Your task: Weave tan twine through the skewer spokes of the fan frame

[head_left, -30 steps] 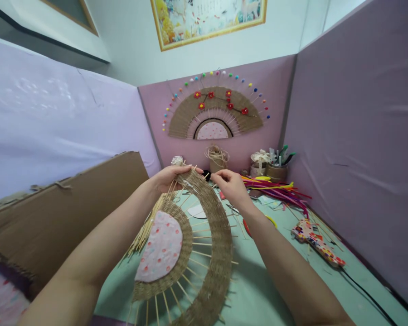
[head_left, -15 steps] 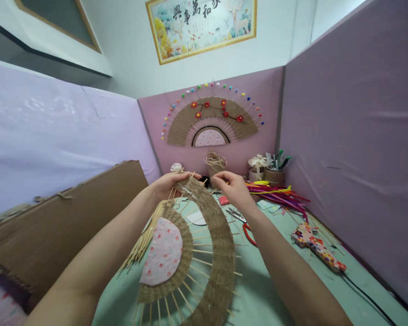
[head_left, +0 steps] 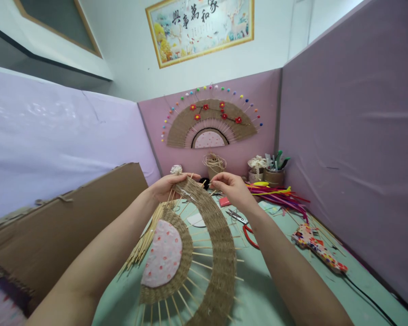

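Observation:
A half-woven fan of brown twine on thin wooden sticks stands tilted above the green table, with a pink dotted fabric half-circle at its centre. My left hand grips the fan's far top edge, fingers curled over the woven band. My right hand is closed in a pinch just right of that edge, on something thin I cannot make out. A bundle of loose sticks hangs under my left wrist.
A finished fan with red flowers hangs on the pink back wall. Below it stand a twine spool and tool cups. Coloured strips, red-handled scissors and a patterned glue gun lie at right. Cardboard leans at left.
The view has tilted upward a little, so the wall and picture sit lower in frame. My hands keep the same hold at the fan's top edge; the scissors on the table have come into sight.

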{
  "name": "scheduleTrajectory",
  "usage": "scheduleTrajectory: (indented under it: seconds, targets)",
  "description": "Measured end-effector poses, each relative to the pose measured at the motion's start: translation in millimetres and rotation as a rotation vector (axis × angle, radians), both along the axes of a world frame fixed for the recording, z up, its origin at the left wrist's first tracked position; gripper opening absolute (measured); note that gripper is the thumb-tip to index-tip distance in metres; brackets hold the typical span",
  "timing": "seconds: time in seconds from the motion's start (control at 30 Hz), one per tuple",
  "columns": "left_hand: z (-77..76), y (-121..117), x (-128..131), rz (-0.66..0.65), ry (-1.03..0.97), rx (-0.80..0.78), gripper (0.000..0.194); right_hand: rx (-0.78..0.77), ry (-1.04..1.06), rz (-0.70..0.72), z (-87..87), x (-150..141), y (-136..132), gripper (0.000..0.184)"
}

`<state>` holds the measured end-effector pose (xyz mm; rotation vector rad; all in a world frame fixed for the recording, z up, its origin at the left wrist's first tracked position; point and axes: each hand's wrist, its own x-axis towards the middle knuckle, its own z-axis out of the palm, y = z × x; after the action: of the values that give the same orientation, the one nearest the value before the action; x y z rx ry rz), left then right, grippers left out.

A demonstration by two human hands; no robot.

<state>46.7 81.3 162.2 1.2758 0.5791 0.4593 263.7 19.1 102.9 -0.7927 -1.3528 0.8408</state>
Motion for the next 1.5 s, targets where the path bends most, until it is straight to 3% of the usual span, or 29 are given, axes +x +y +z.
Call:
scheduleTrajectory:
  seconds: [0.5,1.0,1.5]
  targets:
    - [4.0,-1,-2,-0.077,-0.008,0.043,0.040,0.000,0.036,0.029,5.6,-13,-12,0.017]
    - [2.6,-3,-1,-0.108,-0.006,0.110,0.047,0.096,-0.157,-0.147,3.1,-9,-11,0.016]
    - [3.7,-6,2,-0.068,0.035,0.154,0.046,0.074,-0.268,-0.273,3.4,-23,-21,0.013]
